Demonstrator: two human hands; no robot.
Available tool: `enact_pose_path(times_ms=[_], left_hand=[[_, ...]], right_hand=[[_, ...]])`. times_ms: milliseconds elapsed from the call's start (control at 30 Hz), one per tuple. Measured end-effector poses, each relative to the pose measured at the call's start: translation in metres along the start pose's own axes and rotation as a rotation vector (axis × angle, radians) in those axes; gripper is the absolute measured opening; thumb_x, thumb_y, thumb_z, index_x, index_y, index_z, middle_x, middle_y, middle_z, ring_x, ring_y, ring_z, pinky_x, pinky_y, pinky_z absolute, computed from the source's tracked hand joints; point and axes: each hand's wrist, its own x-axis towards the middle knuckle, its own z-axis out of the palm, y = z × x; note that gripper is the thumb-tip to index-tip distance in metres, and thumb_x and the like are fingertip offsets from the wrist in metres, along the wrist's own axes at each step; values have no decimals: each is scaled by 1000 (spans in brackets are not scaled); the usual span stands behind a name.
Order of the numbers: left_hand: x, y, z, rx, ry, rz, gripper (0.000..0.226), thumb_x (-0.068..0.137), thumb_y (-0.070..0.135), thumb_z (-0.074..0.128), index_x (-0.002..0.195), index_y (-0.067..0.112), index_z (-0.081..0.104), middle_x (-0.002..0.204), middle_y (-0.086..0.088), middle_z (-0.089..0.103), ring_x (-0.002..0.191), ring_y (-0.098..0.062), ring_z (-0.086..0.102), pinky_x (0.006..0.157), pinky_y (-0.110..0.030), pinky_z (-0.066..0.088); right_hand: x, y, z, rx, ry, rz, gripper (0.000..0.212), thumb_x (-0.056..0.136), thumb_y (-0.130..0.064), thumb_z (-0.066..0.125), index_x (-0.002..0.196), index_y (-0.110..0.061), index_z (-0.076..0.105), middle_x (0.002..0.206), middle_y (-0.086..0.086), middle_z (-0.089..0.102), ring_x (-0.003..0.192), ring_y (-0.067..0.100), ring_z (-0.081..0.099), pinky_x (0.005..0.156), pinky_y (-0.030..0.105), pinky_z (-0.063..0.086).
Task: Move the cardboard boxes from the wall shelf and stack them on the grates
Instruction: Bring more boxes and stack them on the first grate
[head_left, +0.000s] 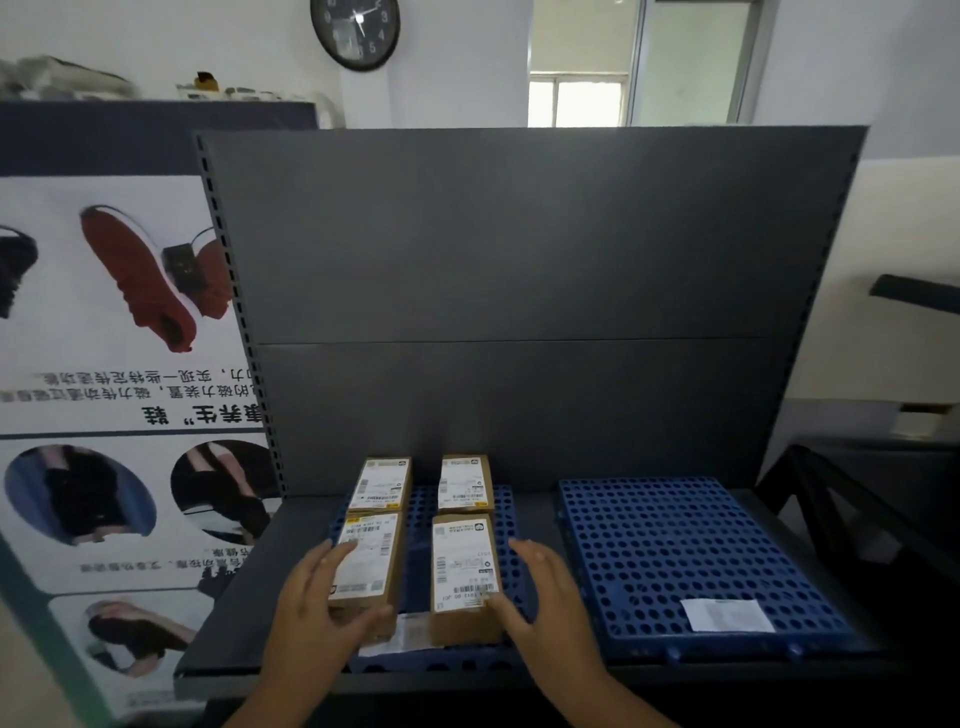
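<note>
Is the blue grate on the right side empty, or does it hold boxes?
No boxes: the right grate bears only a white label; all four boxes sit on the left grate.

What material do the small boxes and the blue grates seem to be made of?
Boxes: brown cardboard, matte, judging by the dull tan sides under white printed labels. Blue grates: probably moulded plastic, going by the even colour, faint sheen and regular round holes.

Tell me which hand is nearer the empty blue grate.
Right. The right hand grips the front right box beside the empty blue grate; the left hand is farther left.
</note>
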Motion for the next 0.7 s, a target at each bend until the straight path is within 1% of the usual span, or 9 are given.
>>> enact_pose_path(times_ms=[67, 133, 200, 267, 400, 567, 633, 700], left_hand=[[9, 17, 0, 0, 23, 67, 76, 64, 61, 74, 131, 47, 42, 149, 2, 38, 136, -20, 32, 110, -46, 32], [19, 38, 3, 9, 37, 137, 75, 66, 62, 70, 134, 42, 43, 148, 0, 41, 136, -19, 32, 109, -44, 31], [29, 58, 7, 9, 30, 190, 79, 68, 63, 67, 138, 35, 46, 150, -1, 41, 137, -19, 31, 110, -43, 29], [38, 80, 13, -13, 11, 244, 82, 70, 65, 65, 142, 32, 44, 151, 0, 39, 139, -18, 31, 112, -42, 29], [52, 128, 30, -76, -17, 335, 82, 71, 70, 61, 144, 37, 40, 152, 5, 37, 138, -17, 33, 111, -43, 32], [65, 194, 62, -163, -83, 479, 81, 75, 70, 59, 146, 42, 33, 155, 8, 32, 141, -13, 27, 112, -41, 30], [65, 226, 77, -222, -118, 530, 82, 75, 73, 58, 147, 44, 31, 156, 10, 29, 142, -13, 25, 112, -41, 29], [63, 262, 91, -267, -142, 600, 82, 75, 73, 58, 147, 44, 30, 156, 10, 28, 142, -12, 23, 111, -38, 26]], right_hand=[[7, -1, -16, -26, 64, 5, 56, 90, -56, 56, 138, -53, 26, 150, -18, 29, 135, 4, 28, 110, 23, 27], [12, 0, -33, -57, 114, 5, 60, 91, -59, 51, 144, -48, 26, 151, -18, 28, 137, 4, 26, 109, 23, 26], [15, 1, -52, -86, 154, -6, 62, 91, -61, 50, 146, -47, 25, 152, -17, 27, 138, 5, 24, 109, 24, 26], [14, 3, -71, -106, 198, -11, 63, 90, -61, 50, 146, -48, 24, 153, -18, 26, 139, 4, 22, 109, 24, 25], [8, 5, -114, -158, 294, -25, 64, 90, -62, 51, 146, -50, 22, 155, -20, 24, 140, 3, 22, 112, 28, 27], [-16, 4, -178, -213, 433, -29, 67, 84, -71, 45, 145, -51, 25, 153, -21, 26, 138, 2, 25, 110, 29, 32], [-31, 0, -208, -231, 505, -22, 67, 84, -68, 48, 145, -47, 29, 152, -17, 30, 138, 3, 27, 111, 29, 33], [-48, -7, -240, -265, 586, -8, 66, 86, -58, 58, 145, -40, 35, 151, -12, 34, 138, 6, 30, 112, 31, 33]])
